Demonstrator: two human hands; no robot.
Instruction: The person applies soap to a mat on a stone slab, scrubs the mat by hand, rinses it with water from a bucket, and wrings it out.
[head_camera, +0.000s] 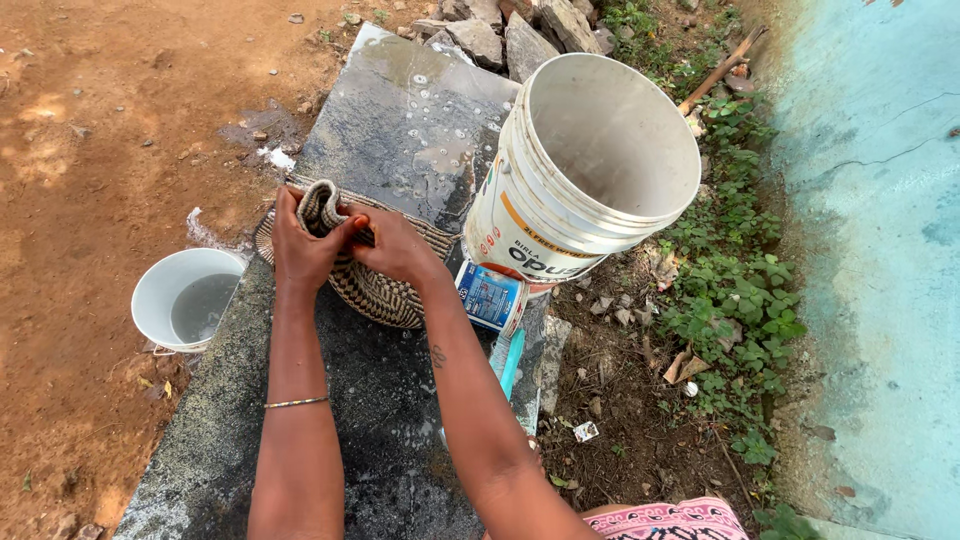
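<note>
We noted a small white bucket (185, 297) holding water beside the wet stone slab (400, 120). Our left hand (303, 245) and right hand (395, 245) both clenched the striped cloth (375, 285), bunched on that slab; washing appeared midway. A large white pail (590, 165) leaned rightward.

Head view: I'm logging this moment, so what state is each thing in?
Striped cloth: wet, bunched at one end, rest spread on the slab.
Left hand: gripping the cloth.
Right hand: gripping the cloth.
Stone slab: wet, soapy patches.
Large white bucket: tilted, looks empty.
Small white bucket: upright, holding water.
</note>
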